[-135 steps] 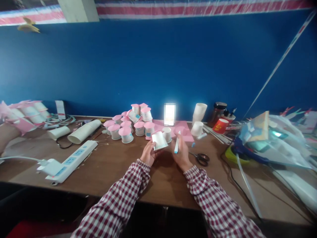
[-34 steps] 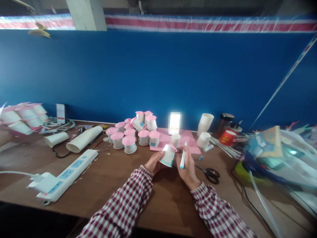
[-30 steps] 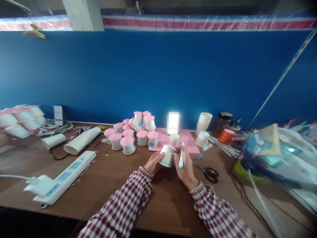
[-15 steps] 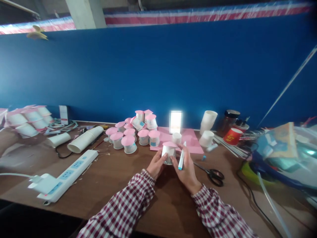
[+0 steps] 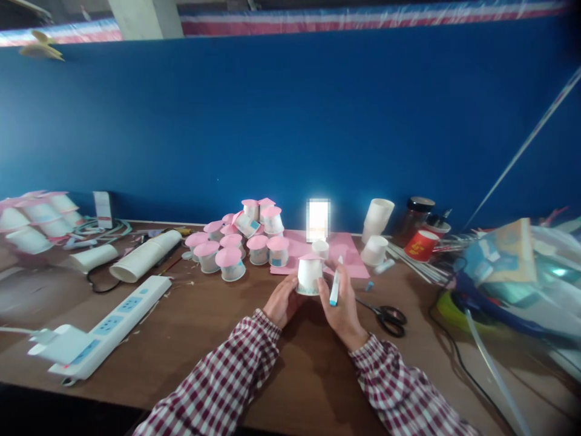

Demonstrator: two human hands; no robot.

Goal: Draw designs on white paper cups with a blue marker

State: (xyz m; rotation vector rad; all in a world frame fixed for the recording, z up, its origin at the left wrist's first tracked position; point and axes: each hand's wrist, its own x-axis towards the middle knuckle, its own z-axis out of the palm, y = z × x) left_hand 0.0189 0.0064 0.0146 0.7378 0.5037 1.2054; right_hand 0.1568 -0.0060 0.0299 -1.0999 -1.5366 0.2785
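An upside-down white paper cup [image 5: 310,277] with a pink paper disc on top is between my two hands. My left hand [image 5: 282,300] grips its left side, fingers partly hidden behind it. My right hand [image 5: 341,306] has a white marker pen [image 5: 335,287] with a light-blue end tucked between its fingers, while its thumb rests on the cup's right side. Just behind, another white cup [image 5: 320,249] stands on a pink paper sheet [image 5: 342,254]. To the left is a cluster of similar pink-topped paper cups [image 5: 230,264]. A small blue cap [image 5: 370,286] lies to the right.
Black-handled scissors [image 5: 391,320] lie right of my hand. Stacked white cups [image 5: 379,218], a red cup [image 5: 421,246] and a dark-lidded jar [image 5: 417,215] stand at the back right. At left are a power strip [image 5: 113,324] and lying cup stacks [image 5: 145,255]. A blue partition [image 5: 290,121] closes the back.
The cup has turned a little in my hands, and my left thumb has slid off its front to the side. The view has shifted slightly; the marker stays in my right hand.
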